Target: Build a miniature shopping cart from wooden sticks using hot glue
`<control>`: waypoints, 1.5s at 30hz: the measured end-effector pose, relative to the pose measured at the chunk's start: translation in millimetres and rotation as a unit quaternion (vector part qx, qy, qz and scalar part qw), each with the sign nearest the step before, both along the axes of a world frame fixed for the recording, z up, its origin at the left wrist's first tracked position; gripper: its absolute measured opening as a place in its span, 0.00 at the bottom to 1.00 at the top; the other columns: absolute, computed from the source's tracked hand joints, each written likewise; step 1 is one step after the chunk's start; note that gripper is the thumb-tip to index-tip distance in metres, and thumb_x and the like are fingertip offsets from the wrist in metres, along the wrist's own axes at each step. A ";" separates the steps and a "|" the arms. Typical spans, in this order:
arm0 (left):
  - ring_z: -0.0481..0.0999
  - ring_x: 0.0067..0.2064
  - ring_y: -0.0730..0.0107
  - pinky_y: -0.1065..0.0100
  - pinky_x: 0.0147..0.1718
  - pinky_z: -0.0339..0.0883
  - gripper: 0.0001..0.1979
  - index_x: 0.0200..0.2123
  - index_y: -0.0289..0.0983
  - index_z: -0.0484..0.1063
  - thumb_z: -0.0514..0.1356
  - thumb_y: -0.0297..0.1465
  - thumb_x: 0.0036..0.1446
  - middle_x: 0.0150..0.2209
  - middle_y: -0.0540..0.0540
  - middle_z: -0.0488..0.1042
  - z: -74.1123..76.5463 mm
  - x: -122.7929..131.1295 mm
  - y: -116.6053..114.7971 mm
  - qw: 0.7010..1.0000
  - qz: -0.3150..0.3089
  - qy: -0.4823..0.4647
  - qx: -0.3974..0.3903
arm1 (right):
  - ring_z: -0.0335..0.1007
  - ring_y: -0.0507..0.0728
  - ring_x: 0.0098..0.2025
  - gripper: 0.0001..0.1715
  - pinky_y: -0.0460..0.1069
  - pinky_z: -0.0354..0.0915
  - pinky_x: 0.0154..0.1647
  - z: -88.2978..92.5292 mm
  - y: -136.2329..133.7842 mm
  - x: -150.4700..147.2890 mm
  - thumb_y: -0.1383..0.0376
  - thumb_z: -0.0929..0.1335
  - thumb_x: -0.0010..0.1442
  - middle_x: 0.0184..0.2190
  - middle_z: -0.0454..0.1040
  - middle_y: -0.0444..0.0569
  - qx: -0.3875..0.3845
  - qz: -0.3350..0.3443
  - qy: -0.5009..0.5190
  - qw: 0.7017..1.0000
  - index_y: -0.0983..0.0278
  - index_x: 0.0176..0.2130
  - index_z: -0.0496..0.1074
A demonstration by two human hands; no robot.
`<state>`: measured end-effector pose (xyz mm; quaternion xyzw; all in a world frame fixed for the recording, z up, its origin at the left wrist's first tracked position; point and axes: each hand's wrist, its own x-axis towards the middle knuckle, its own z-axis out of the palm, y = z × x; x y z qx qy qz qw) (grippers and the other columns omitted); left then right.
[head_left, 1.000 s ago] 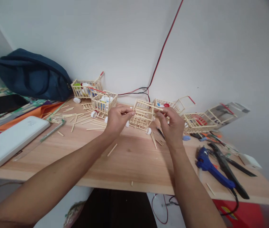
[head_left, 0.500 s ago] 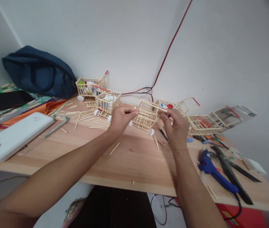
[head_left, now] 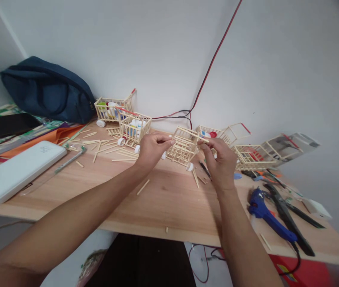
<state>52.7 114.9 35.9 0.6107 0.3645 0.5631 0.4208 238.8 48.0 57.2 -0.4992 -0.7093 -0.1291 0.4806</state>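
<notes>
A miniature shopping cart (head_left: 183,149) made of thin wooden sticks, with white wheels, stands between my hands on the wooden table. My left hand (head_left: 154,150) is closed in a pinch at the cart's left upper edge; the exact contact is hidden by the fingertips. On the other side, my right hand (head_left: 221,159) pinches the end of a thin wooden stick (head_left: 192,133) lying across the cart's top. A second cart (head_left: 135,129) filled with small caps stands left of my left hand. Behind my right hand, another cart (head_left: 213,131) is partly covered.
Loose sticks (head_left: 97,147) lie scattered at left, near a white power bank (head_left: 22,169) and a blue bag (head_left: 50,91). At right are a blue glue gun (head_left: 269,217), a black long-handled tool (head_left: 289,219) and another stick cart (head_left: 253,157). A cable (head_left: 211,67) runs down the wall.
Both hands keep their pinches at the cart, with hardly any movement. The whole view has shifted very slightly.
</notes>
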 end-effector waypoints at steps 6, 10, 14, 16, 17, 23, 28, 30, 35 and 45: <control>0.77 0.35 0.67 0.65 0.38 0.71 0.07 0.27 0.35 0.80 0.67 0.33 0.45 0.30 0.45 0.79 0.0 1.3 0.2 1.000 0.011 0.002 0.005 | 0.71 0.56 0.40 0.08 0.51 0.64 0.44 -0.6 0.9 2.0 0.64 0.65 0.64 0.35 0.77 0.47 0.006 0.005 -0.006 1.000 0.60 0.37 0.74; 0.77 0.34 0.67 0.65 0.38 0.71 0.06 0.26 0.35 0.80 0.67 0.32 0.45 0.29 0.46 0.78 0.9 1.5 -0.2 1.000 0.012 0.002 0.004 | 0.72 0.56 0.40 0.08 0.51 0.65 0.43 -1.1 1.1 3.2 0.64 0.64 0.64 0.35 0.77 0.47 0.006 0.005 -0.014 1.000 0.60 0.37 0.74; 0.77 0.34 0.67 0.65 0.38 0.71 0.06 0.27 0.35 0.80 0.67 0.33 0.45 0.29 0.45 0.79 1.2 1.3 -0.6 1.000 0.005 -0.001 0.005 | 0.72 0.56 0.41 0.08 0.52 0.65 0.44 -1.8 1.2 4.1 0.64 0.65 0.64 0.36 0.77 0.47 0.012 0.007 -0.018 1.000 0.60 0.37 0.74; 0.77 0.34 0.67 0.65 0.38 0.71 0.06 0.27 0.36 0.80 0.67 0.33 0.45 0.30 0.45 0.79 0.7 1.3 -0.4 1.000 0.005 -0.001 0.008 | 0.72 0.57 0.41 0.09 0.52 0.65 0.45 -2.3 1.4 4.6 0.64 0.64 0.64 0.36 0.77 0.48 0.008 0.006 -0.018 1.000 0.59 0.37 0.74; 0.77 0.35 0.66 0.65 0.38 0.71 0.06 0.26 0.36 0.80 0.67 0.33 0.45 0.30 0.46 0.79 0.3 1.4 -0.2 1.000 0.006 -0.001 0.009 | 0.72 0.57 0.42 0.09 0.53 0.65 0.45 -2.6 1.6 4.8 0.64 0.64 0.64 0.37 0.77 0.48 0.007 0.006 -0.017 1.000 0.59 0.37 0.74; 0.77 0.35 0.67 0.65 0.38 0.71 0.05 0.27 0.36 0.80 0.66 0.32 0.47 0.30 0.45 0.79 -1.5 1.6 0.8 1.000 0.007 0.002 0.005 | 0.72 0.56 0.42 0.08 0.52 0.65 0.45 -3.4 2.0 5.2 0.64 0.64 0.64 0.37 0.77 0.48 0.009 0.012 -0.015 1.000 0.59 0.37 0.75; 0.77 0.34 0.67 0.65 0.38 0.71 0.05 0.27 0.36 0.80 0.66 0.32 0.46 0.29 0.46 0.79 -0.7 1.6 -0.2 1.000 0.010 0.005 0.008 | 0.72 0.56 0.42 0.08 0.52 0.65 0.45 -4.0 2.3 5.5 0.64 0.65 0.63 0.37 0.77 0.48 0.012 0.017 -0.011 1.000 0.59 0.37 0.75; 0.77 0.34 0.67 0.65 0.37 0.71 0.05 0.26 0.36 0.79 0.66 0.32 0.46 0.29 0.46 0.79 0.3 1.6 -1.1 1.000 0.011 0.004 0.007 | 0.72 0.57 0.42 0.09 0.53 0.65 0.45 -3.9 2.4 5.5 0.64 0.64 0.64 0.37 0.77 0.48 0.008 0.018 -0.012 1.000 0.59 0.38 0.75; 0.76 0.34 0.66 0.65 0.37 0.70 0.06 0.26 0.36 0.80 0.67 0.33 0.45 0.29 0.46 0.78 1.6 1.2 -1.8 1.000 0.011 0.003 0.010 | 0.72 0.57 0.41 0.09 0.53 0.66 0.44 -2.1 2.2 4.5 0.63 0.64 0.64 0.36 0.77 0.48 0.013 0.023 -0.017 1.000 0.59 0.37 0.74; 0.76 0.34 0.66 0.66 0.36 0.69 0.06 0.26 0.34 0.80 0.67 0.31 0.45 0.29 0.44 0.78 4.8 0.0 -3.1 1.000 0.018 0.014 0.012 | 0.72 0.56 0.41 0.08 0.52 0.65 0.45 -0.7 2.2 2.7 0.65 0.64 0.64 0.35 0.77 0.48 0.012 0.025 -0.019 0.999 0.60 0.36 0.74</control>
